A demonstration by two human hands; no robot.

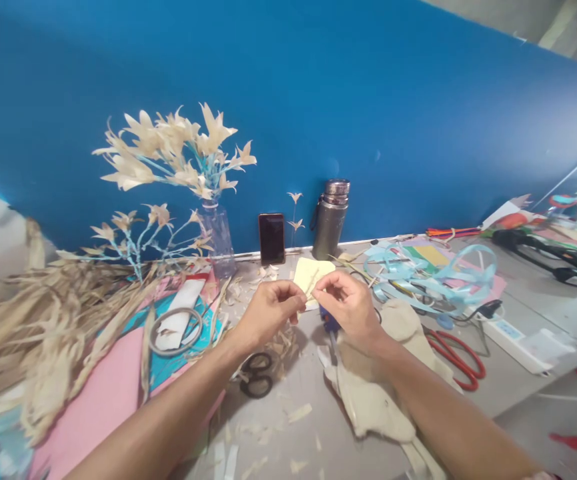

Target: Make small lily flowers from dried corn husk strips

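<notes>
Just above the table, my left hand (271, 308) and my right hand (352, 308) come close together, both with the fingers closed in a pinch. A thin pale strip (313, 281) shows at my right fingertips, against a yellow sheet of paper (324, 267) behind them. What my left fingertips pinch, if anything, is too small to make out. Below my right hand a blue-handled tool (329, 321) is partly hidden, beside a crumpled beige cloth (375, 393). Black-handled scissors (257, 377) lie below my left hand, near pale scraps (283, 343).
Dried husks (43, 320) and a tape ring (175, 331) lie left. A clear vase (218, 240) holds husk flowers (178, 147). A phone (272, 239) and steel flask (330, 223) stand behind. Right are blue ribbon (473, 263), red-handled scissors (458, 360) and a power strip (511, 340).
</notes>
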